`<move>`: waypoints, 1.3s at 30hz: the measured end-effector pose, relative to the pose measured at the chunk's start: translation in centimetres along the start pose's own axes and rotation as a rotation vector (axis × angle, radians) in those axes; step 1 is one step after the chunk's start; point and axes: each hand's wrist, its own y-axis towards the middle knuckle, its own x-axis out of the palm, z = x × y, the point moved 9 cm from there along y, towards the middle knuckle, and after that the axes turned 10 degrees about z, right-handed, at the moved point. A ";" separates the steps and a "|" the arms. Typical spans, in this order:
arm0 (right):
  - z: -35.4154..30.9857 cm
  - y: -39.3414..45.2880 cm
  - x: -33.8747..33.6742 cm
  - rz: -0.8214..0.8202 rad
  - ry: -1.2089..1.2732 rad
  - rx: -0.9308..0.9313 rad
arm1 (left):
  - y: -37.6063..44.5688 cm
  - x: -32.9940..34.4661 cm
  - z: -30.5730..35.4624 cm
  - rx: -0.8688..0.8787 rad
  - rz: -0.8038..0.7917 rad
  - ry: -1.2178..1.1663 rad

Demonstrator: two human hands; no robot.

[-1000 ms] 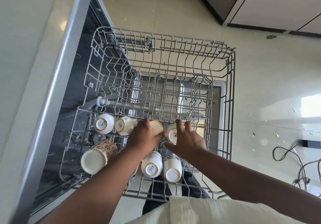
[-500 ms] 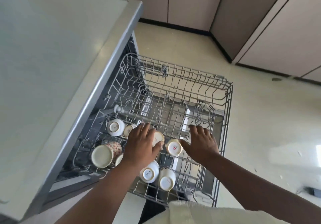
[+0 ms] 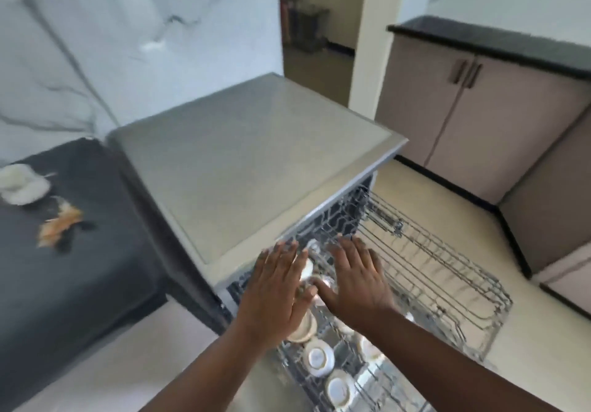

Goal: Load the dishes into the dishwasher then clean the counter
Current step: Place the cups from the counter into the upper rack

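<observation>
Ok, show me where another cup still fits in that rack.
The far right of the rack, past the right hand toward the floor-side rim, shows bare wire. The near-left end is crowded with upturned cups, under and below the left hand. The dishwasher top is also bare.

One view only, from the head, high and steeply down along both forearms. It faces ahead and a bit left, past the dishwasher's grey top (image 3: 256, 155) to the marble wall (image 3: 96, 43) and a doorway (image 3: 316, 43). Close in: both hands fill the lower middle over the pulled-out wire rack (image 3: 447, 283). Dark counter (image 3: 80, 267) at the left edge, cabinets (image 3: 463, 107) far right, everything blurred
</observation>
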 end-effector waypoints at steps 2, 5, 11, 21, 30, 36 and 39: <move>-3.8 1.4 -1.1 0.025 -0.018 -0.092 | -0.6 -3.1 -2.6 -0.063 0.056 0.045; -9.8 2.9 -1.7 0.062 0.018 -0.211 | -2.6 -7.3 -6.8 -0.186 0.127 0.109; -24.6 3.1 -1.0 0.109 0.117 -0.435 | -10.7 -14.6 -16.4 -0.422 0.231 0.160; -46.7 2.6 0.2 0.105 0.074 -0.557 | -24.2 -25.9 -33.8 -0.723 0.194 0.364; -51.7 5.7 1.3 0.102 0.092 -0.561 | -25.2 -26.4 -38.6 -0.784 0.133 0.335; -52.8 11.9 2.7 0.053 0.172 -0.503 | -23.6 -25.5 -42.0 -0.816 0.092 0.348; -53.6 16.1 3.4 0.025 0.221 -0.455 | -21.8 -25.3 -43.7 -0.800 0.090 0.372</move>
